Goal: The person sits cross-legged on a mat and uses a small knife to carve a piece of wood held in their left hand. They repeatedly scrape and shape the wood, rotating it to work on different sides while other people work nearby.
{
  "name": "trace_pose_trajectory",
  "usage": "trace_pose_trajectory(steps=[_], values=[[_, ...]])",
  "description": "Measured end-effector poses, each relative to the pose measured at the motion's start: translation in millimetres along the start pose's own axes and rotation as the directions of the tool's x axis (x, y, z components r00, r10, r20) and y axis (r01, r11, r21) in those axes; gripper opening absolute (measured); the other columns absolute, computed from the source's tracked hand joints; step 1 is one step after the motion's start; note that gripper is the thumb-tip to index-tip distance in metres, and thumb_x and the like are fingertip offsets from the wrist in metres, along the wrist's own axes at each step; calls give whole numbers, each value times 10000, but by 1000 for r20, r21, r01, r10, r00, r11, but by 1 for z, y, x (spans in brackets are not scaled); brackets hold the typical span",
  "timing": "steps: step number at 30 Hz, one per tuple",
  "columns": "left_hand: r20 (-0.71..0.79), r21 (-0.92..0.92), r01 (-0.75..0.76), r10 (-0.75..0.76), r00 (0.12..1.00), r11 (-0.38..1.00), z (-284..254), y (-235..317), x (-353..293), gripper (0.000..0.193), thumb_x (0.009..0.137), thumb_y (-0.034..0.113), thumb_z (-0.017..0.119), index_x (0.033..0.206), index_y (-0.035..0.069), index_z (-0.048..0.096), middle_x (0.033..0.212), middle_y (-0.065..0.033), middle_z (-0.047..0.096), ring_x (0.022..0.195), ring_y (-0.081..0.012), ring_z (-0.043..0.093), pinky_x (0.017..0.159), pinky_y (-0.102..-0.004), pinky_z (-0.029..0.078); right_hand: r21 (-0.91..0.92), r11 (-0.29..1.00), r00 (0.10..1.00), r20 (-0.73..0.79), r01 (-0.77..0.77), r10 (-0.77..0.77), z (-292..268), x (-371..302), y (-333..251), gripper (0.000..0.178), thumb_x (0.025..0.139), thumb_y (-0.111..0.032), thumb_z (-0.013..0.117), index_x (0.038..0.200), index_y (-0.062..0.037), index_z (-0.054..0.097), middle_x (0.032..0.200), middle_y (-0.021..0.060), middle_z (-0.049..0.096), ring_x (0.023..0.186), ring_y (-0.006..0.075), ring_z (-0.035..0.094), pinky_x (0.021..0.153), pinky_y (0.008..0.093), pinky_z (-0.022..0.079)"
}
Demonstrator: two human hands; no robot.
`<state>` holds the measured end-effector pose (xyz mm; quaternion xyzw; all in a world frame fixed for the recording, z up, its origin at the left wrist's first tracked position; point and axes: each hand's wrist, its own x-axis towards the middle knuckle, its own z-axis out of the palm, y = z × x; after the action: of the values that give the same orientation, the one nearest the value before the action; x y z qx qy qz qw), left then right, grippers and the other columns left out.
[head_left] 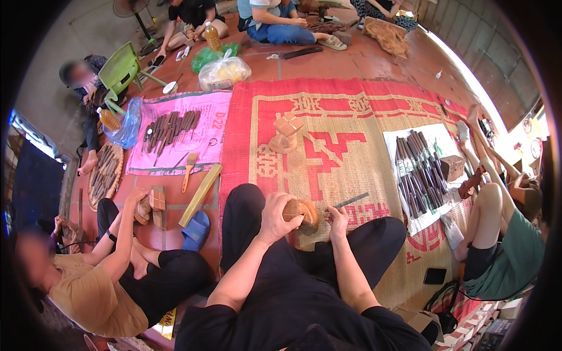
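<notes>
red and tan woven floor mat (351,146) on a terracotta tile floor, people seated around it. left hand (275,216) wraps over the left side of a rounded light brown wooden block (304,213), fingers curled tight on it, block resting between the knees. right hand (338,221) closes on a thin dark metal chisel (349,202), its near end at the block's right edge. rows of dark carving tools on a white sheet (418,172) lie to the right, well apart.

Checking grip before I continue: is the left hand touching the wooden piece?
Touching. The head view shows the left hand wrapped over the wooden piece, fingers on its top.
</notes>
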<state>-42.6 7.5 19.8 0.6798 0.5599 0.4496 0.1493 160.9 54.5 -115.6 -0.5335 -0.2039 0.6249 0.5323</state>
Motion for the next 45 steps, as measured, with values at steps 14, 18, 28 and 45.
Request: trace_pose_trajectory(steps=[14,18,28,45], values=[[0,31,-19,19,1000,999,2,-3,2,428,635,252,713,978,34,576,945,-117,567,907,-307,522,814,-397,444,-87,946,949,83,311,-305,19,-10,-23,71,756,-7,651,789,-30,592,678,31,595,578,104,543,553,225,408],[7,34,-19,18,1000,999,3,-3,2,430,637,254,711,980,34,575,946,-116,564,910,-308,521,817,-395,443,-65,958,959,55,280,-277,18,-15,-28,76,755,-1,646,800,-36,596,683,28,598,582,99,544,550,222,407],[17,37,27,-28,999,999,5,-6,6,429,640,256,714,980,34,576,953,-113,565,929,-303,516,828,-391,439,17,973,973,40,228,-229,0,-16,-36,93,760,10,635,823,-40,587,689,35,593,594,109,564,537,220,418],[-44,58,124,-121,992,991,4,-10,11,428,638,239,719,993,45,580,978,-118,568,949,-302,512,842,-392,445,-85,982,986,42,166,-163,-11,-12,-23,99,745,33,604,774,-49,558,694,48,594,558,117,556,517,223,427]])
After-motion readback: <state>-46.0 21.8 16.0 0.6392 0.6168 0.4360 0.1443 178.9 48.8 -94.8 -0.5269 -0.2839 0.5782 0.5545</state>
